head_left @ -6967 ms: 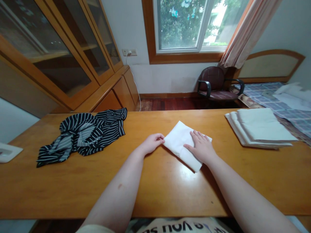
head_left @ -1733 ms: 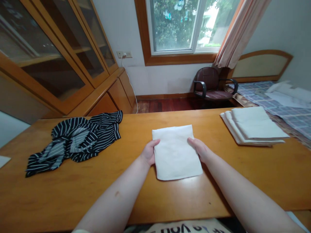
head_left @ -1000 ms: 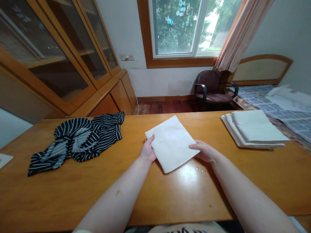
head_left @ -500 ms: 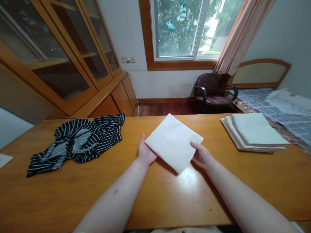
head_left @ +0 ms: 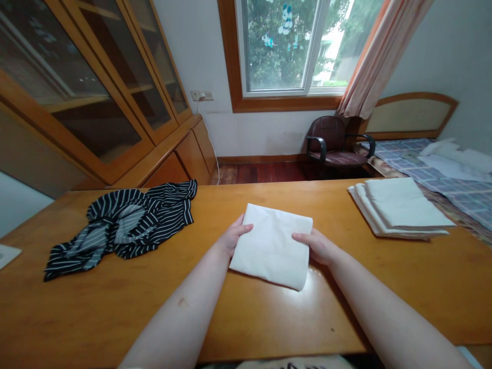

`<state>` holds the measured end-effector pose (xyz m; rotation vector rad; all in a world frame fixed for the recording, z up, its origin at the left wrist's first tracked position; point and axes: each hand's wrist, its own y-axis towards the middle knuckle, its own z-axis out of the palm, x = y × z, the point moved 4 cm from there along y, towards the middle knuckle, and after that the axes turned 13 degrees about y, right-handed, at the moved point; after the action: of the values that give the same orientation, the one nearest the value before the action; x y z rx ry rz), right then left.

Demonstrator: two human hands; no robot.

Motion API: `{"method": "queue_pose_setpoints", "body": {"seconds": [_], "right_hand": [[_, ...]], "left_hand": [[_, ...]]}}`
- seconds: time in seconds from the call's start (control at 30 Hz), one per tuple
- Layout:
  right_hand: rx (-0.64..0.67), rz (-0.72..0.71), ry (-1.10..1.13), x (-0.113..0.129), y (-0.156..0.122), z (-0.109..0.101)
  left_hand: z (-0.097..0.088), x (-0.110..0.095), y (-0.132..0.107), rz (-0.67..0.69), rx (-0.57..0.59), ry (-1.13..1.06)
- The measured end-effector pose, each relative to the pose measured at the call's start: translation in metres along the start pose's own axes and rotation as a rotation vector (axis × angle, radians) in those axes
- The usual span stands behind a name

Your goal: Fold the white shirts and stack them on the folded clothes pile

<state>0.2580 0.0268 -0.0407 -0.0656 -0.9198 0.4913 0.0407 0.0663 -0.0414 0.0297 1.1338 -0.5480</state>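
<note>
A white folded cloth point(head_left: 272, 251), roughly square, is held just over the middle of the wooden table point(head_left: 161, 307). My left hand point(head_left: 232, 236) grips its left edge, thumb on top and fingers hidden underneath. On the opposite edge my right hand point(head_left: 315, 245) pinches the cloth the same way, its thumb lying across the upper face. Off to the right lies a stack of similar white folded cloths point(head_left: 403, 207), apart from both hands.
A crumpled black-and-white striped garment point(head_left: 123, 223) lies on the table's left side. A white sheet corner point(head_left: 7, 254) shows at the far left edge. Beyond the table stand a wooden cabinet point(head_left: 169, 164), a dark red armchair point(head_left: 332, 141) and a bed point(head_left: 449, 169).
The white cloth has turned from a diamond position to nearly square-on and come slightly nearer. My left thumb now lies on top of it; before, it stood out beside the cloth.
</note>
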Motion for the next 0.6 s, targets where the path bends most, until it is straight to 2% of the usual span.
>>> {"method": "queue_pose_setpoints", "body": {"seconds": [0.1,0.23,0.33,0.4,0.47,0.6], "right_hand": [[-0.049,-0.048,-0.032,-0.001,0.001,-0.001],[-0.035,-0.103,-0.085,0.006,0.0,0.002],[-0.068,-0.115,-0.141,0.021,-0.008,0.001],[-0.151,-0.168,-0.179,0.039,-0.016,-0.006],[-0.256,-0.285,-0.195,0.063,-0.026,-0.02],[-0.568,-0.703,-0.082,0.126,-0.057,-0.065]], "left_hand": [[-0.001,-0.001,0.004,0.048,-0.029,0.031],[0.0,0.002,0.009,0.051,-0.042,0.017],[0.0,0.004,0.012,0.047,-0.059,-0.031],[-0.003,0.005,0.013,0.017,-0.094,-0.084],[-0.008,0.007,0.014,-0.039,-0.14,-0.134],[-0.012,0.008,0.016,-0.094,-0.171,-0.176]]}}
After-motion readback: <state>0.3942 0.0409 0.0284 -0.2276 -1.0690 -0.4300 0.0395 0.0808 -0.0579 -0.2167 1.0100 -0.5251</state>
